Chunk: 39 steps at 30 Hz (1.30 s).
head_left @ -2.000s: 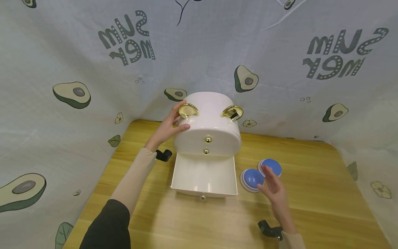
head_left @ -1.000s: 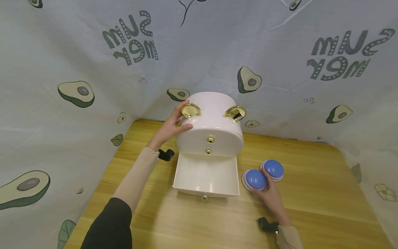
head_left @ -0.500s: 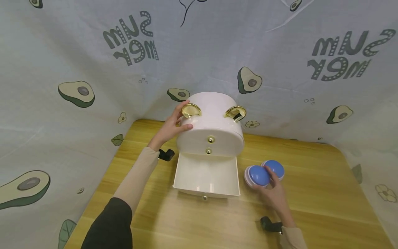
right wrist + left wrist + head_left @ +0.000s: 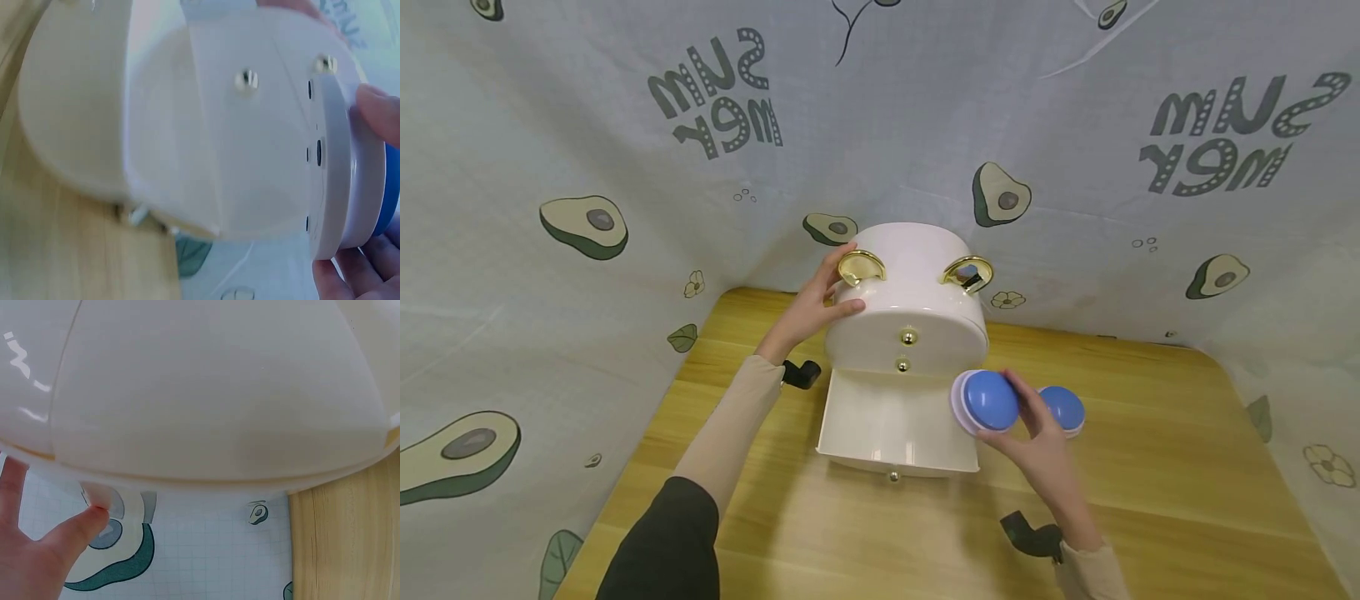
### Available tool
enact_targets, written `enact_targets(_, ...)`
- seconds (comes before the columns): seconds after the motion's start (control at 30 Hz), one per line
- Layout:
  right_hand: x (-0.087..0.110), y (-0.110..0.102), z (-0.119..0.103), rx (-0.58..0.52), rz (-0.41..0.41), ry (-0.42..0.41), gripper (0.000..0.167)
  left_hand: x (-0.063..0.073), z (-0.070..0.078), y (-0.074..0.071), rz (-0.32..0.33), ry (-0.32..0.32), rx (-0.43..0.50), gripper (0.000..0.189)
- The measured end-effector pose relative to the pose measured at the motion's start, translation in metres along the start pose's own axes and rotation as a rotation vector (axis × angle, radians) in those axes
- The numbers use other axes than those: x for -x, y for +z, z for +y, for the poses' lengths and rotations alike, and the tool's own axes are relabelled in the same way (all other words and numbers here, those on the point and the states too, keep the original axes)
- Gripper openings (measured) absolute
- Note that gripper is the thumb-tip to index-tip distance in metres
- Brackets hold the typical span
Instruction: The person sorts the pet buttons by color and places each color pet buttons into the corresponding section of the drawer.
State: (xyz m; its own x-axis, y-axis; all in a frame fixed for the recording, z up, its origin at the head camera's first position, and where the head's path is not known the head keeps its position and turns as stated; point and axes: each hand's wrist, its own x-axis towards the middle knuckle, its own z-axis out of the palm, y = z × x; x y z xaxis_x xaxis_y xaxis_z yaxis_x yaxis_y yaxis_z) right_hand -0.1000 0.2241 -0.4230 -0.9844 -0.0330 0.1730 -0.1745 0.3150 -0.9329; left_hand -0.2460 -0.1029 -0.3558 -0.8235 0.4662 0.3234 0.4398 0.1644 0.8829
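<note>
A glossy white drawer box [image 4: 913,250] with two gold ears and round gold knobs stands at the back of the table. Its lowest drawer [image 4: 887,417] is pulled out, with nothing lying in it. My left hand [image 4: 808,310] rests on the box's left side, fingers by the gold ear and thumb stretched along the front edge. Between thumb and fingers, my right hand [image 4: 1037,442] holds a round push button [image 4: 991,400] with a blue dome and white base, tilted, overlapping the drawer's right edge. The right wrist view shows small slots in the button's base [image 4: 334,175].
A second blue-domed button [image 4: 1063,407] sits on the wooden table [image 4: 1150,433], just beyond my right hand. A pale curtain [image 4: 910,108] printed with avocados hangs close behind the box and along both sides.
My right hand came down onto the nearer button, took hold of it, lifted it and carried it left to the drawer's edge. The left hand keeps its place on the box.
</note>
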Motion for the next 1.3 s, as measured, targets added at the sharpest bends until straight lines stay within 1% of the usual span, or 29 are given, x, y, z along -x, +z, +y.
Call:
enact_targets(0.2, -0.002, 0.031, -0.012, -0.051, -0.068, -0.050, 0.085, -0.001, -0.003, 0.000, 0.003, -0.005, 0.002, 0.078)
enact_targets(0.23, -0.003, 0.035, -0.014, -0.054, -0.080, -0.049, 0.085, 0.000, 0.002, 0.000, -0.001, -0.006, 0.002, 0.079)
enact_targets(0.4, -0.005, 0.056, -0.021, -0.082, -0.117, -0.081, 0.084, 0.000, 0.006, 0.001, -0.003, -0.008, -0.010, 0.079)
enact_targets(0.6, -0.007, 0.079, -0.025, -0.102, -0.156, -0.106, 0.085, 0.000, 0.006, 0.001, -0.002, -0.005, -0.012, 0.079)
enact_targets(0.7, -0.010, 0.088, -0.021, -0.101, -0.171, -0.125, 0.087, 0.001, 0.006, 0.001, 0.001, -0.014, -0.016, 0.079)
enact_targets(0.87, -0.013, 0.102, -0.014, -0.083, -0.194, -0.143, 0.086, 0.001, 0.006, 0.001, 0.004, -0.024, -0.014, 0.079)
enact_targets(0.97, -0.014, 0.109, -0.011, -0.053, -0.209, -0.144, 0.085, 0.001, 0.006, 0.000, 0.004, -0.021, -0.016, 0.079)
enact_targets(1.1, -0.016, 0.118, -0.009, 0.000, -0.228, -0.167, 0.084, 0.002, 0.007, 0.000, 0.003, -0.011, -0.022, 0.078)
enact_targets(1.2, -0.017, 0.124, -0.007, 0.025, -0.243, -0.161, 0.084, 0.002, 0.007, 0.000, 0.002, -0.004, -0.017, 0.078)
enact_targets(1.3, -0.018, 0.128, -0.006, 0.036, -0.264, -0.131, 0.084, 0.002, 0.007, 0.000, 0.000, -0.004, -0.015, 0.079)
